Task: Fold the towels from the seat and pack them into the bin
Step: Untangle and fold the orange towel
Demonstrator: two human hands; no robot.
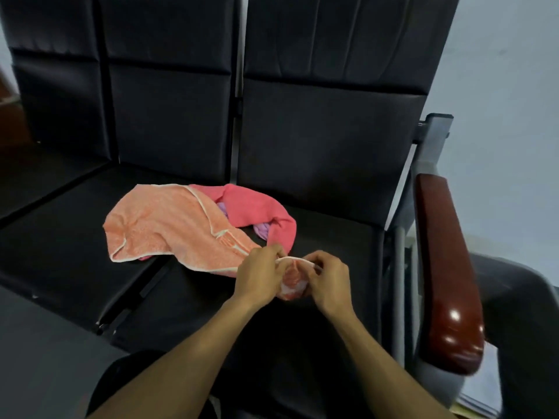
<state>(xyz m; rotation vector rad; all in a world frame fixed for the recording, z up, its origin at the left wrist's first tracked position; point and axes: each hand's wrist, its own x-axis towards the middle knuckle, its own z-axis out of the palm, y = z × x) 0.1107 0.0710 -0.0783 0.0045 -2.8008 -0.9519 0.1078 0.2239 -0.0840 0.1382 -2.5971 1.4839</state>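
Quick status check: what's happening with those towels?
Left hand and right hand pinch orange towel hem. Pink towel unfolded behind. Bin unseen.

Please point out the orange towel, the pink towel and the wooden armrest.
orange towel (163, 225): head view, middle of its flat spread part.
pink towel (251, 207): head view, its upper band.
wooden armrest (444, 267): head view, its glossy top.

purple towel (262, 230) mostly hidden under pink towel (254, 210); bin unseen.
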